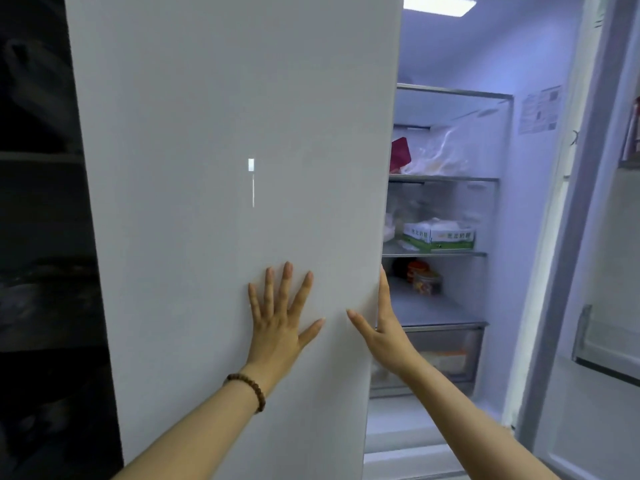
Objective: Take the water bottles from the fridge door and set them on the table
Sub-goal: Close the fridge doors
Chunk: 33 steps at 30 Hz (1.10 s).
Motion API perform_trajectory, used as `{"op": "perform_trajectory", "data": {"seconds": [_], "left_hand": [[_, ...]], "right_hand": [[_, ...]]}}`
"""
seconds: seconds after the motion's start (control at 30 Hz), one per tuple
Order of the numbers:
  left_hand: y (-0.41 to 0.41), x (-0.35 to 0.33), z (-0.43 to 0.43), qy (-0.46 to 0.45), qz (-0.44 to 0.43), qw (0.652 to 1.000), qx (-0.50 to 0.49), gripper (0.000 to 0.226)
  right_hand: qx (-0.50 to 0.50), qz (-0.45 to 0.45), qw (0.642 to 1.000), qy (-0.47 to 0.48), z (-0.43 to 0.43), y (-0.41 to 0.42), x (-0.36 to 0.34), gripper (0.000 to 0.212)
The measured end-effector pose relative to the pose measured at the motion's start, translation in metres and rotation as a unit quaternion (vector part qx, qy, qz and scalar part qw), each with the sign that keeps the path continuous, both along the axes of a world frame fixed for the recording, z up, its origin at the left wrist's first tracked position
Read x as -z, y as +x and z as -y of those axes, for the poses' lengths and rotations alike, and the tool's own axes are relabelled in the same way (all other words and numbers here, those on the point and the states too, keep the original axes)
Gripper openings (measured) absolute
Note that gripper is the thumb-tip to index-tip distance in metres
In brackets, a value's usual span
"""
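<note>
Left grip [277, 318] flat on fridge door [207, 116], right grip [382, 329] astride edge

- A bright rectangular light panel [440, 4] glows at the top edge.
- Dark shelving [38, 157] fills the left side, its contents too dim to make out.
- Cool bluish-white light washes the fridge interior [467, 57] and its pale right wall [533, 209].

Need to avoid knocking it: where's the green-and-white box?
The green-and-white box sits right of centre in the head view, on the shelf above the orange-lidded jars.
</note>
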<state>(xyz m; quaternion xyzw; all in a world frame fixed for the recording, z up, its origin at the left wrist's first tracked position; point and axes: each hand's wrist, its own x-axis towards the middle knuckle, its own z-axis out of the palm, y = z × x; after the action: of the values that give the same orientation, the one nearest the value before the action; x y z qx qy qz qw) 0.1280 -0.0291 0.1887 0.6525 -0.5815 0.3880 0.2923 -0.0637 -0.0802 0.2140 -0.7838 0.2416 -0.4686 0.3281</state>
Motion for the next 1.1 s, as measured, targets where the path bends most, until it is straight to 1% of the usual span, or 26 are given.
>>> {"op": "perform_trajectory", "data": {"seconds": [0.13, 0.33, 0.57, 0.73, 0.83, 0.93, 1.0, 1.1], "left_hand": [[0.003, 0.001, 0.01, -0.017, 0.014, 1.0, -0.011, 0.072], [0.006, 0.002, 0.026, -0.023, 0.009, 0.999, -0.021, 0.077], [0.007, 0.004, 0.031, -0.031, 0.016, 0.999, -0.031, 0.078], [0.01, 0.0, 0.038, -0.002, 0.007, 0.999, -0.04, 0.078], [0.012, 0.001, 0.041, 0.007, 0.006, 0.999, -0.044, 0.078], [0.012, 0.0, 0.039, 0.018, 0.01, 0.999, -0.047, 0.077], [0.008, -0.002, 0.035, 0.015, -0.003, 0.999, -0.031, 0.075], [-0.014, -0.011, 0.026, -0.005, -0.066, 0.996, 0.059, 0.066]], "right_hand": [[0.004, 0.013, 1.0, -0.012, 0.016, 0.008, 0.003, 0.081], [0.017, 0.015, 1.0, -0.018, 0.033, 0.017, 0.0, 0.076], [0.035, 0.013, 0.999, -0.03, 0.038, 0.019, 0.002, 0.077], [0.085, -0.009, 0.996, -0.024, 0.052, 0.029, 0.005, 0.085], [0.081, 0.012, 0.996, -0.024, 0.053, 0.033, 0.006, 0.09], [0.084, 0.004, 0.996, -0.023, 0.055, 0.031, 0.005, 0.09], [0.099, -0.019, 0.994, -0.039, 0.052, 0.023, 0.004, 0.084], [0.134, -0.054, 0.988, -0.05, 0.04, -0.01, 0.001, 0.076]]}}
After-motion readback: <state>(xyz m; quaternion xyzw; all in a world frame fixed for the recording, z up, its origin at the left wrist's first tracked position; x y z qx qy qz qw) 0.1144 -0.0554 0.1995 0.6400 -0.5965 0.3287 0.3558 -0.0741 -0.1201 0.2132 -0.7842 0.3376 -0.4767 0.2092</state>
